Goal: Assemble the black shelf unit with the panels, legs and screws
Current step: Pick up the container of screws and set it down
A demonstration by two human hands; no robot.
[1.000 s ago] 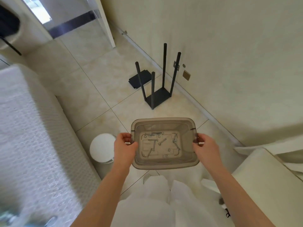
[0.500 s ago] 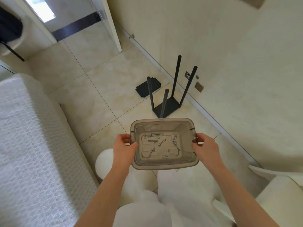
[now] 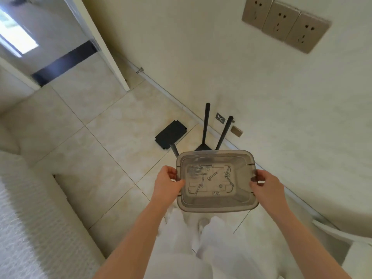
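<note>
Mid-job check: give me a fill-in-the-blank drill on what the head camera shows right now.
The left hand and right hand grip a clear bin holding loose ____.
One black panel lies ____ on the floor.
The wall carries ____ sockets.
Missing: screws, flat, three.

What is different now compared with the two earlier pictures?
The person carried the plastic bin closer to the black base with legs, which the bin now partly hides. The wall sockets came into view. The left hand and right hand grip the bin's ends as before; the screws lie inside.
</note>
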